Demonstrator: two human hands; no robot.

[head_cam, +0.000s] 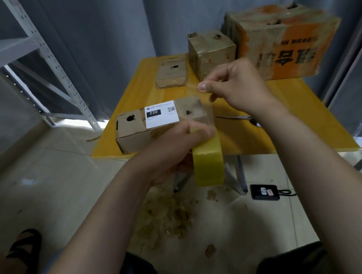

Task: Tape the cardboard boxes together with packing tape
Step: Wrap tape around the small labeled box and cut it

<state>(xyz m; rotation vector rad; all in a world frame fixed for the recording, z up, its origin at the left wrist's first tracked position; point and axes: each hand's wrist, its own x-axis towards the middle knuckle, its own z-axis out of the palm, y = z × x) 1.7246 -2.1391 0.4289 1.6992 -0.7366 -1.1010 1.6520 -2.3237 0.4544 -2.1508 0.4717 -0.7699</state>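
The left hand (176,148) grips the tape roll (208,163), fingers wrapped over its top, holding it upright above the near table edge. The right hand (235,86) pinches the free end of the clear strip (203,105) between thumb and forefinger, raised above the roll, so the strip stretches up from roll to fingers. Seen through that strip is the near box (135,132), which lies on the yellow table (286,130) at its near left corner; it has punched holes in its top and a white label (161,114) reading 220.

Farther back on the table stand 3 more boxes: a flat box (170,74) with a hole in its lid, a tall box (211,51) just right of it, and a big box (281,41) with orange print at the far right corner, close against the tall one. A dark thin tool (238,117) lies on the table under the right wrist; what it is I cannot tell.

On the floor below the table lie crumpled tape scraps (172,215) and a black device (264,192) with a cord. A sandal (24,258) shows at lower left, and grey shelving (39,53) stands at left.
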